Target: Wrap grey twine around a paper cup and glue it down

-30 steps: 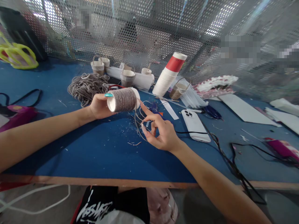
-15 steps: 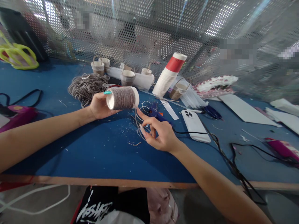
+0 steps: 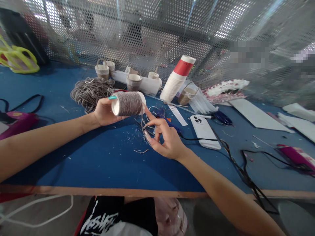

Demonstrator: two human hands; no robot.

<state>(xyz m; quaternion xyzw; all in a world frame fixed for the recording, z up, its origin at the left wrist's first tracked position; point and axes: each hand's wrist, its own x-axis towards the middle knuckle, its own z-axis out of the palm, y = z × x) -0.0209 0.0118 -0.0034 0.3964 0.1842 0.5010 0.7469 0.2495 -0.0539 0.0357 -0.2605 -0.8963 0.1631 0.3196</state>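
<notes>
My left hand (image 3: pixel 104 111) grips a white paper cup wrapped in grey-brown cord (image 3: pixel 127 104), held sideways above the blue table (image 3: pixel 103 160). My right hand (image 3: pixel 163 139) is just right of the cup, its forefinger touching the cup's wrapped end. Its thumb and other fingers pinch the loose cord (image 3: pixel 145 127) that trails down from the cup. A blue glue gun (image 3: pixel 164 118) lies on the table right behind my right hand.
A heap of grey cord (image 3: pixel 92 91) lies behind the cup. Small cord-wrapped cups (image 3: pixel 134 82) and a stack of paper cups (image 3: pixel 177 80) stand at the back by the perforated screen. A white phone (image 3: pixel 204 131) and black cables (image 3: pixel 236 160) lie at the right.
My right hand dipped slightly, then rose again, with its forefinger back against the cup's end. My left hand keeps the cup nearly still.
</notes>
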